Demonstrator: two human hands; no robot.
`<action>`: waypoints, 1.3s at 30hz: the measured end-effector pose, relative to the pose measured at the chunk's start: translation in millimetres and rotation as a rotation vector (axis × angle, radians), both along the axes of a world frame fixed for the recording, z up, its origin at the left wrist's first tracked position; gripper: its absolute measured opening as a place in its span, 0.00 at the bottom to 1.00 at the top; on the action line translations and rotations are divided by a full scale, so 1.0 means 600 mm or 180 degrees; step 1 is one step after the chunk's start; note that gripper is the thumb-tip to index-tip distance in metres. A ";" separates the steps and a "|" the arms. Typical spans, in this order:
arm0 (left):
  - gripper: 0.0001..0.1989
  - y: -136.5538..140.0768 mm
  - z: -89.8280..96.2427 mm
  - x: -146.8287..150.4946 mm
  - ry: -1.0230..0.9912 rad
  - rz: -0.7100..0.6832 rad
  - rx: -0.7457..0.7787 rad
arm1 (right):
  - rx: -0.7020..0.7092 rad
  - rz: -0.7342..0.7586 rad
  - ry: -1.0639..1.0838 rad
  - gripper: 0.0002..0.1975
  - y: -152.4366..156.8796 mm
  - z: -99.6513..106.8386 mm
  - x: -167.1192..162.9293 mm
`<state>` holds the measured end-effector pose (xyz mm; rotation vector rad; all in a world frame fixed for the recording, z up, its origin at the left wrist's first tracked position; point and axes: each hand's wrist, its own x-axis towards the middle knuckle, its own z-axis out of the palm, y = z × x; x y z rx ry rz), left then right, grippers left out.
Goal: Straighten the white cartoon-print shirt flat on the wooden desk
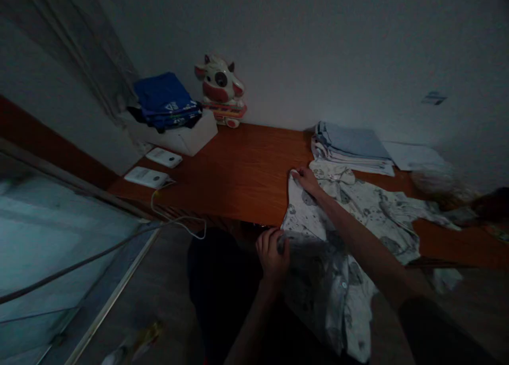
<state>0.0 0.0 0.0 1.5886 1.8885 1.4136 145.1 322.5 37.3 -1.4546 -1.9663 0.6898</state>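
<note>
A white patterned shirt (358,211) lies spread over the front edge of a reddish-brown table (238,168), part of it hanging down toward me. My left hand (272,253) grips the shirt's hanging edge just below the table's front. My right hand (306,179) reaches onto the tabletop and pinches the shirt's far left corner. Both arms stretch out from the lower right of the view.
A stack of folded pale clothes (352,147) sits behind the shirt by the wall. At the back left stand a cow figurine (220,89), a white box (178,134) with folded blue cloth (165,100), and two white devices (147,176) with a cable.
</note>
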 end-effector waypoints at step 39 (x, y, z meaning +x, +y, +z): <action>0.26 -0.025 -0.138 -0.011 -0.1879 0.0273 -0.0471 | 0.1058 0.0834 -0.1223 0.30 -0.343 0.115 0.265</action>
